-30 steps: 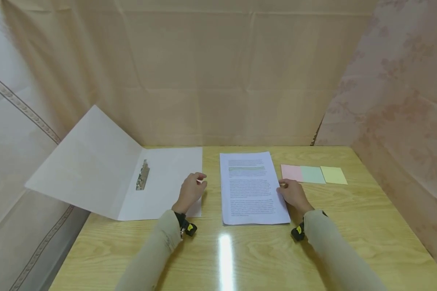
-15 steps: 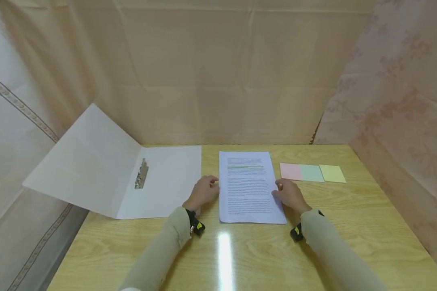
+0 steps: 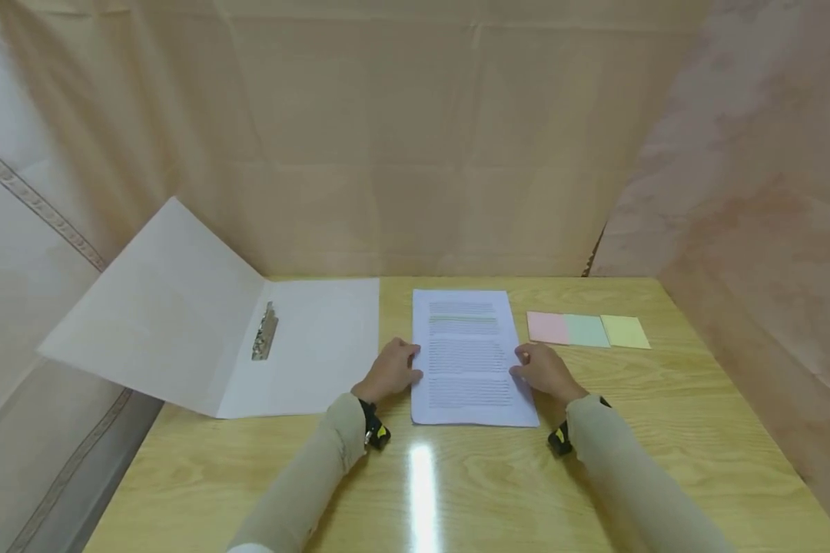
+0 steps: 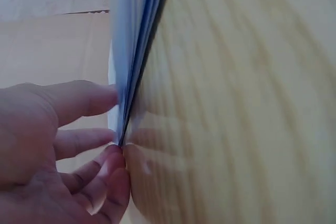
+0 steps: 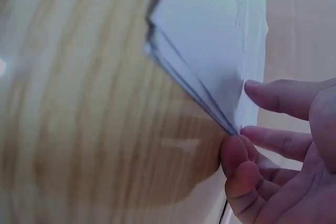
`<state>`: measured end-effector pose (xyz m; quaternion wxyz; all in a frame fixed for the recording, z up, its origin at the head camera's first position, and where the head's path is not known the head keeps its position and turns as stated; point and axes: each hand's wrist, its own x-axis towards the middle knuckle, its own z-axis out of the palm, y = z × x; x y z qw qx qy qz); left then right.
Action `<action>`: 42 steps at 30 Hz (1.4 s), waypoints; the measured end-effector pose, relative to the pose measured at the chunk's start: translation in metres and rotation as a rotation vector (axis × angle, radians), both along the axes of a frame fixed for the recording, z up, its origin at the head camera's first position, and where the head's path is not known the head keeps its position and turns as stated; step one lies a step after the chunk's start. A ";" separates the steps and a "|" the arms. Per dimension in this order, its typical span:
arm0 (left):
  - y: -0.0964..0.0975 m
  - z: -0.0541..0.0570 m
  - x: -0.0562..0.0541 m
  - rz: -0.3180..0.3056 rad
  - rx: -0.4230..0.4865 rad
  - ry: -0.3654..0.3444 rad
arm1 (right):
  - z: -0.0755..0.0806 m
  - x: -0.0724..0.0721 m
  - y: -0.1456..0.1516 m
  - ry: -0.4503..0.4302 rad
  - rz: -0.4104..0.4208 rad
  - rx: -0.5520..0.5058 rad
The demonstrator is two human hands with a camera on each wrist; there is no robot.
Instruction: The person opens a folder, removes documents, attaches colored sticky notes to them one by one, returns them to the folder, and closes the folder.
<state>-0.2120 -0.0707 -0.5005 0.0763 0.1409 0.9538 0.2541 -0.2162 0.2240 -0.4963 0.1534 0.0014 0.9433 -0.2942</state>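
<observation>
A stack of printed paper sheets (image 3: 465,357) lies on the table, one text line near its top marked green. My left hand (image 3: 390,369) grips its left edge, and my right hand (image 3: 546,372) its right edge. In the left wrist view the thumb (image 4: 86,100) lies against the top sheet, with fingertips at the edge of the slightly fanned sheets (image 4: 137,30). The right wrist view has the thumb (image 5: 281,97) over the top sheet and curled fingers at the edge, near the table; one corner of the sheets (image 5: 207,30) is layered unevenly.
To the left lies a white folder (image 3: 318,330), its cover (image 3: 159,307) raised and a metal clip (image 3: 265,334) near the spine. Pink (image 3: 547,327), green (image 3: 586,330) and yellow sticky notes (image 3: 625,332) sit in a row at the right. Curtains surround the wooden table (image 3: 526,491).
My left hand has moved right from over the folder to the stack's left edge and now grips it. My right hand has stayed at the right edge; that side of the stack has shifted slightly left.
</observation>
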 end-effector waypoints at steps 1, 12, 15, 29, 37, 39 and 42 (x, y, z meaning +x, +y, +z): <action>0.000 0.000 0.001 0.003 -0.022 -0.003 | 0.000 -0.001 0.001 0.004 0.015 0.000; 0.009 0.005 0.004 -0.024 -0.113 -0.014 | 0.014 -0.011 0.028 0.160 0.024 0.064; 0.012 0.005 0.004 -0.026 -0.112 -0.014 | 0.019 -0.017 0.034 0.182 0.011 0.088; 0.017 0.001 0.004 -0.036 -0.061 -0.008 | 0.027 -0.044 0.057 0.030 -0.084 0.257; 0.018 0.003 0.003 -0.016 -0.064 -0.034 | 0.016 -0.051 0.055 -0.018 -0.150 0.290; 0.018 0.003 0.003 -0.013 -0.059 -0.039 | 0.013 -0.052 0.054 -0.005 -0.160 0.302; 0.018 0.004 0.003 -0.008 -0.049 -0.048 | 0.011 -0.051 0.051 0.031 -0.169 0.311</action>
